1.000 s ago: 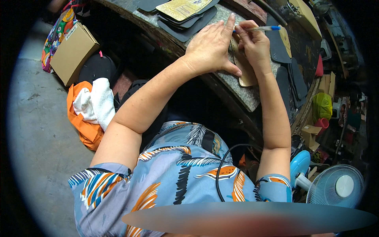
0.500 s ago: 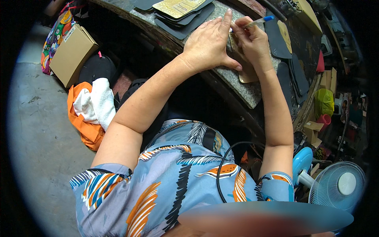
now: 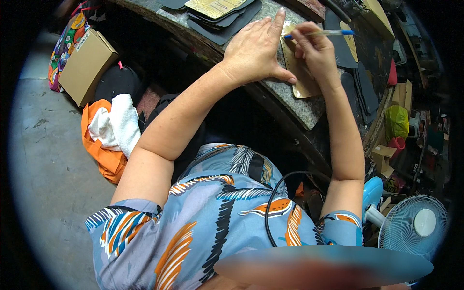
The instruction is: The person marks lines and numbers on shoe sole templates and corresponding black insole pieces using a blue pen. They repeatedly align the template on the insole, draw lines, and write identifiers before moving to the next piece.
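Observation:
A thin golden-tan template (image 3: 305, 86) with small holes along its edge lies on the speckled stone slab (image 3: 310, 112). My left hand (image 3: 253, 52) is spread open beside it, its thumb on the template's edge and its forefinger stretched along the upper left side. In my right hand (image 3: 316, 55) a clear pen (image 3: 331, 33) with blue ends is gripped, tilted almost level. Its tip is over the template's upper part, near my left forefinger; I cannot tell whether it touches. Part of the template is hidden under my right hand.
Dark sole-shaped sheets (image 3: 227, 30), topped by a gold plate (image 3: 215, 7), are stacked left of my left hand. More dark pieces (image 3: 366, 92) lie at the right. A fan (image 3: 412, 224) stands at lower right; a cardboard box (image 3: 87, 67) and an orange bag (image 3: 99, 152) are at left.
My right hand has shifted slightly right and turned, so the pen lies flatter and more of the template shows. My left hand stays spread in nearly the same place.

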`<action>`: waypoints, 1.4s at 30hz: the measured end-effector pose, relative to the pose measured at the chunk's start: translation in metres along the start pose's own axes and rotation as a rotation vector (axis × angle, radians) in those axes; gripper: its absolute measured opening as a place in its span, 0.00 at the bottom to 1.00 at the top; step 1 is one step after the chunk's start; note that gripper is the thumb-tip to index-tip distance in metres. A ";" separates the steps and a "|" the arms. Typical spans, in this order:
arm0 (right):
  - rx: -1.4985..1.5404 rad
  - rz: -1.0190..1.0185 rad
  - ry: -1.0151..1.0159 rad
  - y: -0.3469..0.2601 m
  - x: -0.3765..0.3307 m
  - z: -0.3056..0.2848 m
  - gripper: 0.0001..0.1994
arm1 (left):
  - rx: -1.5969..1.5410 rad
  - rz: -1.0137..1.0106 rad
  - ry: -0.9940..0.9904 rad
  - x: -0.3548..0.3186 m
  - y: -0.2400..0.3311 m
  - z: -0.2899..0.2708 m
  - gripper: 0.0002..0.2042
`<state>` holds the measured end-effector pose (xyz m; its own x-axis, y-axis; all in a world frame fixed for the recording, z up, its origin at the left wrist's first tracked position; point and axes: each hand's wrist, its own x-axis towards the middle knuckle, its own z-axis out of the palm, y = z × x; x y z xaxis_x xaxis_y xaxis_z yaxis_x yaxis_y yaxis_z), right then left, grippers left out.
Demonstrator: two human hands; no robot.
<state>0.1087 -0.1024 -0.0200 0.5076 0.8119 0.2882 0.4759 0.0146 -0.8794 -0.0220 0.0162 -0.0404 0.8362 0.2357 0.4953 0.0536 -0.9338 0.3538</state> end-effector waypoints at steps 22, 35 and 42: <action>-0.024 -0.029 0.069 -0.002 -0.007 0.003 0.06 | -0.251 -0.110 -0.269 0.009 0.003 -0.026 0.53; 0.167 0.022 0.079 -0.004 -0.021 0.006 0.03 | -0.011 0.047 0.056 -0.002 -0.004 0.008 0.54; -0.100 -0.066 0.047 -0.004 -0.022 0.004 0.05 | 0.025 0.059 -0.032 -0.001 -0.002 0.003 0.48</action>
<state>0.0927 -0.1178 -0.0240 0.5045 0.7830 0.3639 0.5779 0.0069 -0.8161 -0.0212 0.0171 -0.0446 0.8553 0.1720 0.4888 0.0172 -0.9522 0.3051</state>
